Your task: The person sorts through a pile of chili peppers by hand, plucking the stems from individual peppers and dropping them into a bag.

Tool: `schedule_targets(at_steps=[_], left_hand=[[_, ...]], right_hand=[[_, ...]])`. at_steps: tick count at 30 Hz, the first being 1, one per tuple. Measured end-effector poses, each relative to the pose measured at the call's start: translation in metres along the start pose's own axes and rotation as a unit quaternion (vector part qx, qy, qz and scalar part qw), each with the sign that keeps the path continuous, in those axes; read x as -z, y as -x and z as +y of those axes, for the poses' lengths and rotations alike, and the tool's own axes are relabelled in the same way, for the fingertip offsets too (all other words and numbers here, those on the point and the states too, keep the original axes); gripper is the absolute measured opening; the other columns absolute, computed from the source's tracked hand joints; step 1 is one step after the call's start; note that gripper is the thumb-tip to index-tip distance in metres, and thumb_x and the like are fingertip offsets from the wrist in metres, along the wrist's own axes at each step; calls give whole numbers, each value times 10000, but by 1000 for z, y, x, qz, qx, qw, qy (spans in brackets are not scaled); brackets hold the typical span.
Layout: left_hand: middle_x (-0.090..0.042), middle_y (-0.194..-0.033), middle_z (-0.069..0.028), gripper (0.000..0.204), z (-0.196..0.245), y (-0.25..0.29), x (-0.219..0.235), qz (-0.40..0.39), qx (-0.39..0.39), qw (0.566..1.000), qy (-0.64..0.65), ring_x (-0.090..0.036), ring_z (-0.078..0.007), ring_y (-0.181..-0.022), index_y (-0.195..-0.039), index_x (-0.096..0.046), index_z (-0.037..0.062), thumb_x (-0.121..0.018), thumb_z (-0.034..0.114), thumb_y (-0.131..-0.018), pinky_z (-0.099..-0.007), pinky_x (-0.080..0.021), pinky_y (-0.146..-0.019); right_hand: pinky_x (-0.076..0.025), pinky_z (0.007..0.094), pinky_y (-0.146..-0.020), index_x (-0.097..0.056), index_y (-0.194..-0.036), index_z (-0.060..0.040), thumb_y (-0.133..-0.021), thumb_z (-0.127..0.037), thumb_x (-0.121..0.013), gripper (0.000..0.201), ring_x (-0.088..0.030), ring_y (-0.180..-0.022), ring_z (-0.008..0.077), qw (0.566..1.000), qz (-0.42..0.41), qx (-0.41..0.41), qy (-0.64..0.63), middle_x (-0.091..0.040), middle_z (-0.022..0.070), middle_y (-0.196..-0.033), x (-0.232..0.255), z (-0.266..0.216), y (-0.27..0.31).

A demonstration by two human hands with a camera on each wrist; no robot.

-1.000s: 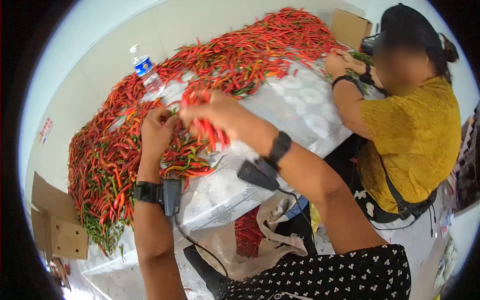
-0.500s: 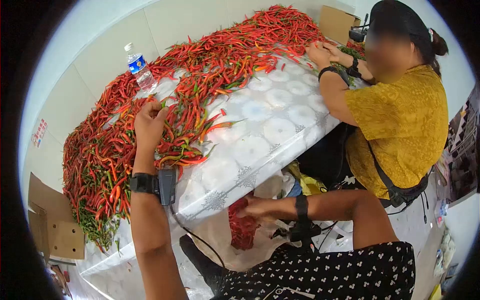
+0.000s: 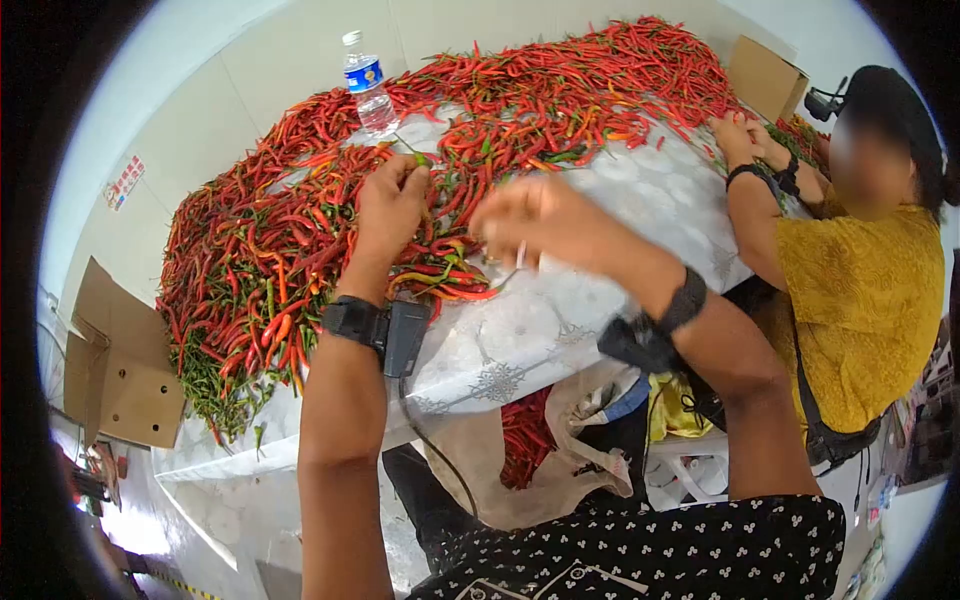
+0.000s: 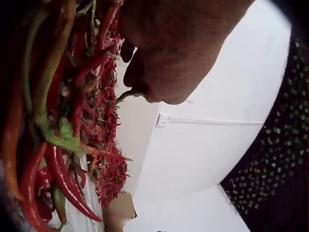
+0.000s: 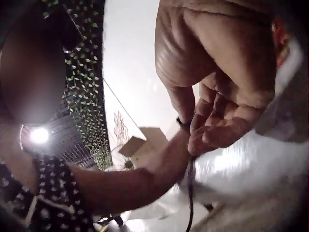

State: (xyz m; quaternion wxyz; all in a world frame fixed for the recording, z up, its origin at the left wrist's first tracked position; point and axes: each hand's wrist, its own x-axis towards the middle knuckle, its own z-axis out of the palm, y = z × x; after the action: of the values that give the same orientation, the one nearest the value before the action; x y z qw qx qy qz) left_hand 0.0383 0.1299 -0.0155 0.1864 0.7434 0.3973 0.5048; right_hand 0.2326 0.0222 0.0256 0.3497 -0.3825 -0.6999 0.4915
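My left hand (image 3: 392, 205) is over the near part of the chili pile (image 3: 250, 240), its thumb and forefinger pinching a green chili stem (image 3: 421, 160). In the left wrist view the thin curved stem (image 4: 129, 94) sticks out from the fingertips. My right hand (image 3: 535, 222), blurred, hovers above the table to the right of the pile. Its fingers are loosely bent, and nothing shows between them in the right wrist view. Below the table edge, a pale bag (image 3: 465, 455) holds red chilies (image 3: 527, 437).
A water bottle (image 3: 371, 88) stands behind the pile on the patterned table cover (image 3: 540, 310). To the right, a person in a yellow shirt (image 3: 865, 300) handles chilies. One cardboard box (image 3: 140, 385) is at the left, another (image 3: 765, 78) at the far right. A cable (image 3: 430, 440) hangs from my left wrist.
My right hand carried a bunch of red chilies from the pile down into the bag, and is now back above the table without them. The left hand stays at the pile. The head view has swung left.
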Motion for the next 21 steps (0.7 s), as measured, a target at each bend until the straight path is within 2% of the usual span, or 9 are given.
schedule_targets(at_steps=[3, 5, 9, 11, 13, 14, 15, 17, 21], left_hand=[[-477, -658, 27, 103, 6, 2, -2, -9, 26, 999, 20, -399, -34, -616, -826, -554, -11, -533, 89, -833, -212, -349, -556], [-472, -669, 38, 102, -2, 1, -6, 23, 47, 994, 94, -404, -38, -617, -821, -546, -16, -528, 84, -833, -206, -349, -558], [-505, -706, 32, 106, -6, 2, -3, 17, 51, 997, 64, -428, -39, -634, -851, -557, -15, -529, 85, -833, -203, -365, -574], [-526, -728, 26, 106, -7, 1, -5, 17, 47, 996, 78, -450, -41, -655, -866, -562, -13, -534, 83, -830, -207, -381, -593], [-553, -756, 16, 109, -13, 1, -8, 8, 64, 995, 75, -483, -48, -689, -876, -564, -14, -538, 79, -827, -216, -403, -631], [-553, -756, 16, 109, -17, 1, -8, 8, 66, 995, 72, -483, -48, -689, -876, -564, -14, -538, 79, -827, -216, -403, -631], [-561, -765, 8, 113, -15, 2, -7, -1, 72, 996, 58, -492, -51, -701, -883, -563, -19, -539, 76, -827, -218, -407, -644], [-575, -783, -7, 123, -11, 1, -6, -16, 84, 996, 32, -511, -59, -726, -895, -561, -30, -541, 70, -827, -224, -415, -671], [-564, -687, -49, 123, -22, 1, -11, 14, 53, 998, 42, -512, -115, -636, -826, -573, -18, -567, 100, -791, -278, -423, -608]], right_hand=[[-432, 221, -453, -616, -947, -20, -808, -166, -560, 210, -548, -542, 82, 991, 130, 22, 22, -612, 32, -722, 42, 10, -48], [-424, 221, -447, -625, -935, -17, -796, -164, -571, 209, -541, -533, 80, 989, 137, 0, 57, -611, 34, -706, 55, 18, -72], [-417, 218, -451, -649, -877, -4, -777, -156, -589, 191, -533, -525, 70, 979, 122, -35, 158, -604, 33, -651, 49, 26, -102], [-442, 268, -488, -664, -824, -19, -762, -207, -604, 207, -548, -529, 112, 976, 120, -32, 176, -607, 47, -630, 47, 45, -128], [-491, 376, -579, -665, -760, -32, -692, -225, -601, 214, -606, -582, 271, 904, 83, -46, 416, -649, 108, -724, 39, 47, -142], [-488, 414, -675, -662, -773, -36, -672, -252, -600, 246, -611, -726, 349, 892, 82, -42, 443, -638, 161, -781, 37, 50, -145], [-488, 414, -675, -662, -773, -36, -672, -252, -600, 246, -611, -726, 349, 893, 81, -41, 440, -638, 161, -781, 33, 56, -149], [-449, 362, -557, -630, -667, -21, -704, -283, -634, 264, -564, -545, 259, 863, 162, -47, 476, -565, 121, -555, 26, 65, -157], [-433, 384, -513, -577, -592, 2, -704, -259, -635, 290, -546, -520, 266, 883, 121, -101, 442, -549, 124, -552, 26, 60, -160]])
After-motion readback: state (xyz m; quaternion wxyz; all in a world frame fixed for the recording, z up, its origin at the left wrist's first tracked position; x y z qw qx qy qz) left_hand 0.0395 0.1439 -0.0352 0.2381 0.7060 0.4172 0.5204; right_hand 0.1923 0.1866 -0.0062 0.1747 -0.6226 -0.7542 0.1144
